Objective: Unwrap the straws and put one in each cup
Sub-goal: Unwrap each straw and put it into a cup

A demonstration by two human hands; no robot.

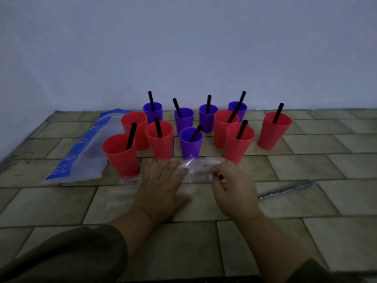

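While the left grip (161,186) lies flat on wrappers (128,180), the right grip (230,186) pinches one wrapper (195,166). Straws (278,113) stand in cups (272,135).

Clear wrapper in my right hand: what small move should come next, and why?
Probably let go of the clear wrapper that the right hand pinches, then reach for what looks like a wrapped straw lying on the floor to its right. The wrapper looks empty, and the back-left red cup shows no straw yet.
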